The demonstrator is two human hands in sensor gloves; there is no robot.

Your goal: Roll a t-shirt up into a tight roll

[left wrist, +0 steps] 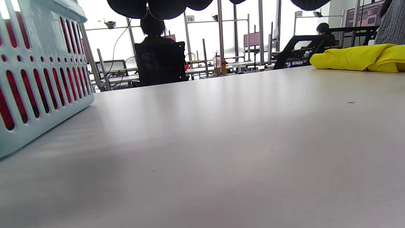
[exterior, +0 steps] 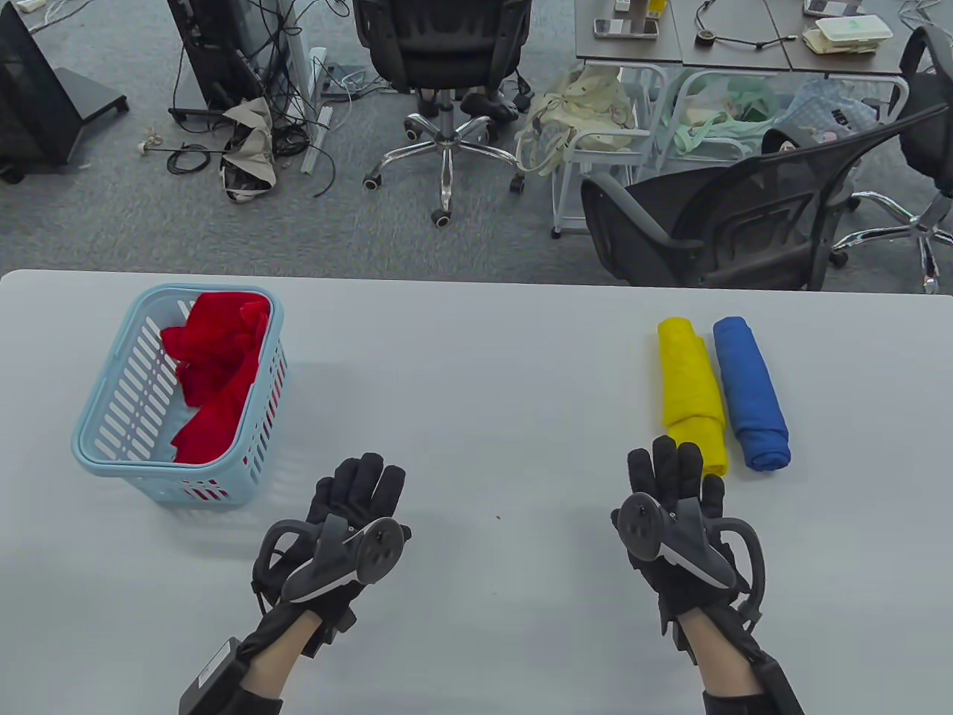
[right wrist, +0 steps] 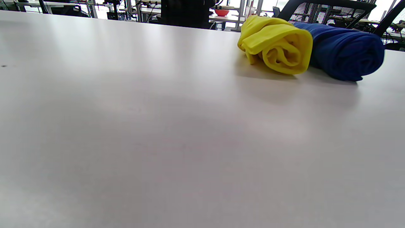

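Both hands flat on the tabletop (exterior: 491,372), fingers straight, holding nothing. Left hand (exterior: 350,514) near the blue basket (exterior: 112,417), which sits just ahead and to its left with a crumpled red t-shirt (exterior: 216,372) inside. Right hand (exterior: 670,499) with fingers (exterior: 666,462) just short of the yellow roll (exterior: 692,391); blue roll (exterior: 748,391) lying alongside, touching it, further right.

Overhead view; low tabletop wrist views
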